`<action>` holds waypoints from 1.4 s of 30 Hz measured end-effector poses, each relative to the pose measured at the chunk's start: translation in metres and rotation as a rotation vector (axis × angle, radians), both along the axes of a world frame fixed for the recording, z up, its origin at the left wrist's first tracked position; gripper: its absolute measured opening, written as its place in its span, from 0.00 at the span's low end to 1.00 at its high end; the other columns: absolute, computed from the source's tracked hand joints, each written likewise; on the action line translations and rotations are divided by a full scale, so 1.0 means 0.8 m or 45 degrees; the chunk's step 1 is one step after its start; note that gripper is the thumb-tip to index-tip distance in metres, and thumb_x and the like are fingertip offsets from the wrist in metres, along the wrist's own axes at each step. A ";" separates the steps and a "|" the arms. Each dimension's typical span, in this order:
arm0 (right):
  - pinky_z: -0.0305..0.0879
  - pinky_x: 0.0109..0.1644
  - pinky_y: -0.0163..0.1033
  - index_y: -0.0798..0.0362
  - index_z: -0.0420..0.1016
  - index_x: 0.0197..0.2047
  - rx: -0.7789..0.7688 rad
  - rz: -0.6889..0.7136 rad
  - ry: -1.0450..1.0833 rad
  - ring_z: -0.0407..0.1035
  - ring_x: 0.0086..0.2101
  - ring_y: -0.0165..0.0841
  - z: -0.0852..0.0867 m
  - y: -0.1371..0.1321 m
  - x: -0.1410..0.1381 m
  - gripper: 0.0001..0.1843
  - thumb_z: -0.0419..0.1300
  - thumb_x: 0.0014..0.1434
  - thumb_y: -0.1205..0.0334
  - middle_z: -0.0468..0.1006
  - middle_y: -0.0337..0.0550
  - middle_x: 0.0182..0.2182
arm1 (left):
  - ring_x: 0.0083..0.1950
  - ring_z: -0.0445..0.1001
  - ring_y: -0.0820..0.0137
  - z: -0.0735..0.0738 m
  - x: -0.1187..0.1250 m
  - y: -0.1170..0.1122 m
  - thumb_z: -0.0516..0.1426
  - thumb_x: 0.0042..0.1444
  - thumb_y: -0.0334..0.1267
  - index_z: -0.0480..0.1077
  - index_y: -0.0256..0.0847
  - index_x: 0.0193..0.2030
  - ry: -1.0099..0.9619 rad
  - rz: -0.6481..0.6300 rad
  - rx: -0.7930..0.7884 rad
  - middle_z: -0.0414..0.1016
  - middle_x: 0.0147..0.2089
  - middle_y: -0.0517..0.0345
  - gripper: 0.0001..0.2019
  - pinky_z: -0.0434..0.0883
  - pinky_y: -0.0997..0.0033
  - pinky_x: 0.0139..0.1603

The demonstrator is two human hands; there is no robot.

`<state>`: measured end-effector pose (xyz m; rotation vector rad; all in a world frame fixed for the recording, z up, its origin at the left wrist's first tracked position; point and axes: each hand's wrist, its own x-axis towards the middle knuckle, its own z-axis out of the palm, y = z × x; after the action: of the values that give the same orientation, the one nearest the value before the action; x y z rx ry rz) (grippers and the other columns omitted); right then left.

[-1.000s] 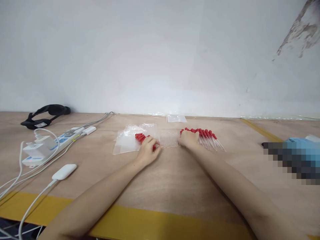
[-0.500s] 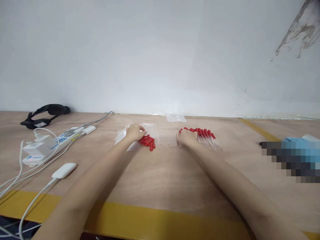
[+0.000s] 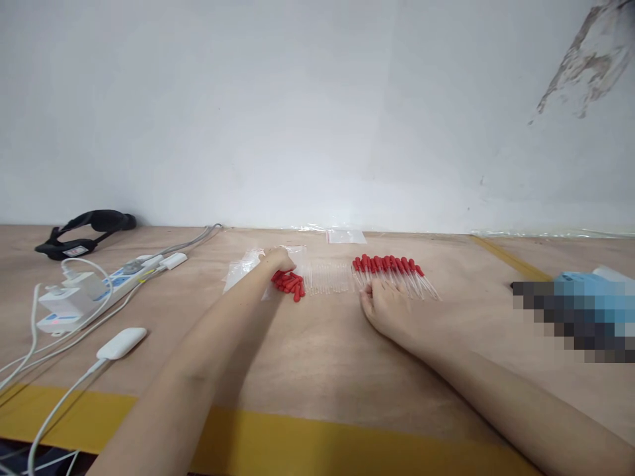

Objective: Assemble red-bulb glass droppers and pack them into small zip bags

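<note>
Over a pile of red rubber bulbs (image 3: 296,291) is my left hand (image 3: 276,260), its fingers bent down among them. The fingertips are hidden, so what they pinch does not show. My right hand (image 3: 387,307) is curled at the lower ends of a row of glass droppers with red bulbs (image 3: 391,264). Its fingers are bent against the tubes, and I cannot see whether they grip one. Bare glass tubes (image 3: 327,277) lie side by side between the pile and the row. Clear plastic bags (image 3: 241,270) lie under and beside the bulbs.
At the left are a power strip (image 3: 112,291) with white plugs and cables, a white oval device (image 3: 122,343) and a black headset-like frame (image 3: 84,235). A small clear bag (image 3: 346,237) lies by the wall. A blue item (image 3: 590,294) sits at the right, partly pixelated.
My right hand has moved from the left end of the dropper row toward me, uncovering the red bulbs there. The left hand has turned and reached further over the pile.
</note>
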<state>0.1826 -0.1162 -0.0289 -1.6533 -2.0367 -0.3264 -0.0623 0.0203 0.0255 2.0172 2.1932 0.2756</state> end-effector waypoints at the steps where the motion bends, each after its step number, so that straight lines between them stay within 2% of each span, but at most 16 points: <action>1: 0.49 0.40 0.42 0.54 0.64 0.31 -0.005 0.009 0.013 0.66 0.32 0.36 0.001 -0.002 0.000 0.11 0.45 0.59 0.62 0.74 0.45 0.29 | 0.52 0.62 0.44 0.002 -0.002 -0.003 0.61 0.36 0.45 0.72 0.37 0.28 -0.031 0.011 0.040 0.73 0.39 0.41 0.14 0.60 0.50 0.46; 3: 0.50 0.39 0.42 0.54 0.65 0.32 -0.029 0.039 0.043 0.67 0.31 0.36 0.006 -0.007 -0.001 0.11 0.45 0.59 0.61 0.75 0.44 0.29 | 0.50 0.65 0.49 0.006 -0.007 -0.012 0.58 0.43 0.45 0.71 0.36 0.30 -0.113 0.007 0.157 0.73 0.38 0.43 0.13 0.62 0.55 0.46; 5: 0.52 0.39 0.41 0.53 0.66 0.33 -0.064 0.098 0.083 0.67 0.32 0.36 0.010 -0.010 -0.001 0.11 0.46 0.59 0.61 0.76 0.43 0.30 | 0.47 0.68 0.59 0.007 -0.008 -0.028 0.51 0.51 0.45 0.69 0.37 0.36 -0.199 -0.049 0.283 0.72 0.41 0.47 0.14 0.64 0.63 0.45; 8: 0.54 0.39 0.39 0.53 0.68 0.40 -0.087 0.258 0.152 0.68 0.34 0.35 0.005 -0.009 -0.001 0.11 0.47 0.59 0.60 0.77 0.43 0.33 | 0.39 0.70 0.71 -0.007 0.001 -0.062 0.45 0.57 0.44 0.62 0.38 0.44 -0.444 -0.212 0.435 0.72 0.40 0.53 0.14 0.67 0.73 0.38; 9: 0.54 0.39 0.39 0.53 0.68 0.42 -0.067 0.319 0.174 0.68 0.36 0.35 0.000 -0.007 -0.001 0.12 0.47 0.59 0.60 0.76 0.43 0.35 | 0.35 0.70 0.73 -0.015 0.006 -0.075 0.46 0.57 0.42 0.61 0.37 0.44 -0.680 -0.332 0.475 0.71 0.37 0.54 0.13 0.67 0.74 0.35; 10: 0.54 0.40 0.39 0.53 0.68 0.43 -0.041 0.378 0.187 0.68 0.37 0.35 -0.006 -0.004 -0.001 0.13 0.47 0.60 0.60 0.76 0.44 0.36 | 0.30 0.69 0.75 -0.025 0.013 -0.088 0.47 0.57 0.42 0.60 0.38 0.45 -0.934 -0.433 0.470 0.71 0.33 0.56 0.13 0.67 0.75 0.32; 12: 0.53 0.41 0.39 0.52 0.69 0.43 0.011 0.465 0.194 0.68 0.37 0.34 -0.018 0.000 0.000 0.13 0.46 0.60 0.61 0.76 0.43 0.38 | 0.25 0.68 0.76 -0.045 0.028 -0.111 0.48 0.55 0.44 0.58 0.40 0.47 -1.252 -0.568 0.290 0.69 0.28 0.62 0.15 0.66 0.75 0.29; 15: 0.51 0.41 0.39 0.51 0.71 0.39 0.038 0.516 0.182 0.67 0.35 0.32 -0.026 0.002 -0.001 0.13 0.47 0.61 0.60 0.76 0.42 0.36 | 0.30 0.70 0.74 -0.070 0.046 -0.137 0.51 0.52 0.46 0.64 0.36 0.37 -1.549 -0.617 0.063 0.70 0.29 0.57 0.14 0.68 0.72 0.34; 17: 0.50 0.40 0.39 0.51 0.71 0.39 0.037 0.523 0.188 0.67 0.32 0.30 -0.025 -0.001 -0.002 0.13 0.47 0.60 0.59 0.76 0.42 0.34 | 0.33 0.72 0.71 -0.080 0.053 -0.147 0.54 0.51 0.46 0.64 0.35 0.31 -1.561 -0.595 0.039 0.71 0.31 0.54 0.13 0.68 0.69 0.37; 19: 0.49 0.40 0.39 0.51 0.72 0.38 0.036 0.535 0.205 0.67 0.30 0.29 -0.021 -0.004 -0.004 0.12 0.48 0.60 0.59 0.76 0.41 0.32 | 0.34 0.72 0.70 -0.085 0.054 -0.152 0.57 0.48 0.44 0.63 0.36 0.29 -1.450 -0.601 0.112 0.71 0.31 0.55 0.12 0.68 0.68 0.38; 21: 0.49 0.40 0.38 0.50 0.72 0.39 0.033 0.549 0.213 0.66 0.29 0.28 -0.018 -0.007 -0.005 0.12 0.48 0.59 0.59 0.76 0.40 0.32 | 0.33 0.72 0.70 -0.088 0.054 -0.154 0.58 0.47 0.42 0.62 0.37 0.31 -1.374 -0.647 0.173 0.70 0.30 0.57 0.12 0.68 0.69 0.37; 24: 0.50 0.40 0.38 0.50 0.72 0.38 0.018 0.564 0.199 0.66 0.28 0.27 -0.015 -0.009 -0.006 0.11 0.49 0.59 0.59 0.76 0.39 0.31 | 0.33 0.72 0.71 -0.090 0.051 -0.153 0.57 0.50 0.41 0.60 0.38 0.34 -1.409 -0.703 0.197 0.69 0.31 0.59 0.11 0.68 0.69 0.37; 30: 0.50 0.39 0.37 0.50 0.71 0.39 0.024 0.562 0.180 0.66 0.27 0.26 -0.016 -0.009 -0.006 0.11 0.49 0.59 0.59 0.75 0.38 0.31 | 0.35 0.70 0.71 -0.088 0.050 -0.151 0.56 0.50 0.40 0.64 0.37 0.35 -1.267 -0.633 0.423 0.70 0.33 0.56 0.09 0.66 0.72 0.36; 33: 0.50 0.38 0.37 0.51 0.71 0.39 0.038 0.579 0.171 0.66 0.28 0.27 -0.017 -0.008 -0.006 0.11 0.49 0.59 0.59 0.75 0.40 0.31 | 0.37 0.71 0.70 -0.089 0.050 -0.150 0.56 0.50 0.40 0.66 0.37 0.37 -1.305 -0.624 0.378 0.73 0.34 0.54 0.10 0.67 0.71 0.38; 38: 0.51 0.37 0.36 0.51 0.72 0.38 0.091 0.601 0.201 0.66 0.27 0.27 -0.014 -0.012 -0.009 0.10 0.51 0.58 0.59 0.75 0.38 0.28 | 0.32 0.72 0.70 -0.097 0.051 -0.148 0.58 0.48 0.42 0.68 0.36 0.38 -1.388 -0.619 0.231 0.74 0.33 0.54 0.13 0.69 0.70 0.35; 42: 0.51 0.36 0.36 0.52 0.72 0.36 0.154 0.581 0.187 0.65 0.27 0.27 -0.012 -0.014 -0.011 0.10 0.51 0.58 0.60 0.75 0.39 0.26 | 0.29 0.72 0.72 -0.101 0.051 -0.148 0.57 0.49 0.43 0.68 0.36 0.37 -1.373 -0.636 0.230 0.73 0.30 0.56 0.13 0.70 0.71 0.33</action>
<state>0.1742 -0.1275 -0.0389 -1.0667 -2.1580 -0.1580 -0.0214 -0.0981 -0.0549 1.7375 1.0113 1.1691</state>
